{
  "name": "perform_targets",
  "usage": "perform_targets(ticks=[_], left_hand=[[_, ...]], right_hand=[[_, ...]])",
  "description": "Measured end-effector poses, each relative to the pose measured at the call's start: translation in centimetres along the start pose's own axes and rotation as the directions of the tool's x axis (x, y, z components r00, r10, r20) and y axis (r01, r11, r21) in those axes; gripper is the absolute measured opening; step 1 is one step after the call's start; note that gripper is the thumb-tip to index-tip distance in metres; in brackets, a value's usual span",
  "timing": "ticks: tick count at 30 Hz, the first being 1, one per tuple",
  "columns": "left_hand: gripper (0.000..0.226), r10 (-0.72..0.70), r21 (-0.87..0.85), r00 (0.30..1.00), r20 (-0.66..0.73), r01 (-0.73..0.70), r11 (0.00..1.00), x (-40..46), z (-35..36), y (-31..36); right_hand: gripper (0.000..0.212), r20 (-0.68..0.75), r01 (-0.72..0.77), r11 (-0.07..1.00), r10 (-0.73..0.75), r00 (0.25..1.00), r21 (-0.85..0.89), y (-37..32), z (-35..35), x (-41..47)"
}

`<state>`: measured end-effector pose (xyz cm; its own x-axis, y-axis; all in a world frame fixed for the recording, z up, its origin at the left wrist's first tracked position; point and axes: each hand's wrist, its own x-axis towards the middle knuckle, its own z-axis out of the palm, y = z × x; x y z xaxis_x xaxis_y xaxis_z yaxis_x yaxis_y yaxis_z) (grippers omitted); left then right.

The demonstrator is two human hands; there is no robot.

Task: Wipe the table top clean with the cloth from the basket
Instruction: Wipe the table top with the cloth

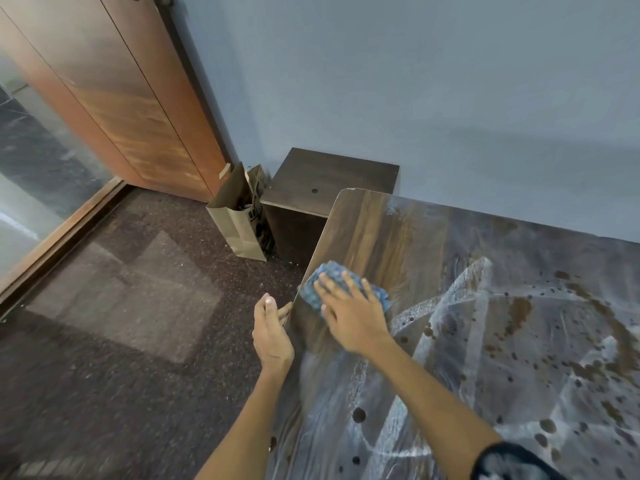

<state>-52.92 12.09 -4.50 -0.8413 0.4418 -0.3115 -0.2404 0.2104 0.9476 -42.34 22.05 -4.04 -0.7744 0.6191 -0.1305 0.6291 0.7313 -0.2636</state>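
Note:
A dark wood table top (pixel 388 237) fills the right side, smeared with white streaks and brown spots over its middle and right. A crumpled blue cloth (pixel 332 275) lies near the table's left edge. My right hand (pixel 349 310) presses flat on the cloth, fingers spread, covering its near part. My left hand (pixel 272 334) is cupped against the table's left edge just below the cloth, fingers curled at the rim. The strip of table around the cloth looks free of streaks. No basket is in view.
A brown paper bag (pixel 242 216) stands on the carpet beside a low dark cabinet (pixel 322 181) at the table's far left corner. A wooden door (pixel 131 98) and a glass panel (pixel 31 161) are at the left. A blue wall (pixel 450 98) runs behind the table.

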Motion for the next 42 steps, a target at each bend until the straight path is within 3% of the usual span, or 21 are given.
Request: perform_targets(ticks=[2, 4, 8, 11, 13, 17, 19, 21, 24, 26, 28, 31, 33, 35, 38, 42], left_hand=[[0.064, 0.004, 0.003, 1.000, 0.023, -0.005, 1.000, -0.2, -0.1, -0.2], [0.052, 0.014, 0.011, 1.000, 0.020, -0.014, 1.000, -0.3, -0.2, -0.3], [0.058, 0.011, 0.067, 0.999, -0.040, -0.009, 0.998, -0.2, -0.3, -0.4], [0.046, 0.018, 0.030, 0.999, 0.030, -0.019, 0.999, -0.4, -0.6, -0.4], [0.054, 0.042, 0.076, 0.997, 0.063, -0.047, 0.996, -0.6, -0.8, -0.4], [0.062, 0.105, 0.171, 0.992, 0.073, -0.116, 0.978, -1.3, -1.3, -0.8], [0.069, 0.109, 0.197, 0.992, 0.062, -0.119, 0.973, -1.6, -1.4, -0.8], [0.072, 0.106, 0.222, 0.993, 0.050, -0.114, 0.968, -1.6, -1.5, -1.0], [0.070, 0.097, 0.235, 0.994, 0.053, -0.107, 0.966, -1.4, -1.5, -1.1], [0.069, 0.095, 0.241, 0.993, 0.067, -0.109, 0.964, -1.5, -1.6, -1.0], [0.068, 0.094, 0.250, 0.993, 0.073, -0.110, 0.962, -1.7, -1.8, -1.1], [0.068, 0.122, 0.300, 0.990, 0.067, -0.137, 0.944, -2.3, -2.5, -1.3], [0.069, 0.138, 0.336, 0.989, 0.050, -0.147, 0.930, -2.7, -2.7, -1.3], [0.071, 0.143, 0.339, 0.989, 0.045, -0.149, 0.929, -2.8, -2.8, -1.3], [0.068, 0.164, 0.366, 0.985, 0.047, -0.170, 0.915, -2.9, -2.8, -1.5], [0.062, 0.194, 0.372, 0.979, 0.058, -0.201, 0.906, -3.0, -3.2, -1.6]], right_hand=[[0.050, -0.012, -0.127, 0.990, 0.128, 0.992, 0.061, -0.4, -0.6, 1.4], [0.051, -0.014, -0.134, 0.988, 0.135, 0.991, 0.082, -2.1, -0.4, 1.2], [0.050, -0.008, 0.160, 0.986, -0.160, 0.987, 0.052, -4.3, 1.8, -3.4], [0.050, 0.037, 0.271, 0.962, -0.271, 0.962, 0.008, -1.9, 1.8, -4.8], [0.049, 0.021, 0.215, 0.976, -0.214, 0.977, -0.039, 0.4, 1.3, -3.7], [0.049, -0.037, -0.060, 0.998, 0.059, 0.998, -0.030, 2.0, -0.2, -0.5], [0.050, -0.034, -0.090, 0.996, 0.089, 0.995, -0.007, 0.6, -0.1, -0.5], [0.050, -0.013, 0.050, 0.998, -0.051, 0.999, -0.033, -1.1, 0.7, -2.2], [0.048, 0.054, 0.333, 0.942, -0.330, 0.942, -0.052, -2.1, 1.8, -6.3], [0.046, 0.068, 0.382, 0.924, -0.380, 0.922, -0.022, -0.8, 1.6, -7.4], [0.048, 0.046, 0.334, 0.942, -0.333, 0.942, -0.031, 1.2, 0.9, -6.8], [0.049, -0.035, 0.104, 0.993, -0.107, 0.994, -0.058, 3.2, -0.2, -4.6], [0.050, -0.056, -0.051, 0.998, 0.049, 0.997, -0.043, 2.5, -0.4, -3.3], [0.052, -0.057, -0.107, 0.994, 0.107, 0.993, 0.000, 0.5, 0.1, -2.7], [0.052, -0.034, 0.078, 0.997, -0.078, 0.996, -0.011, -2.6, 1.3, -4.7], [0.049, 0.072, 0.398, 0.917, -0.398, 0.915, 0.012, -2.5, 2.0, -8.1]])
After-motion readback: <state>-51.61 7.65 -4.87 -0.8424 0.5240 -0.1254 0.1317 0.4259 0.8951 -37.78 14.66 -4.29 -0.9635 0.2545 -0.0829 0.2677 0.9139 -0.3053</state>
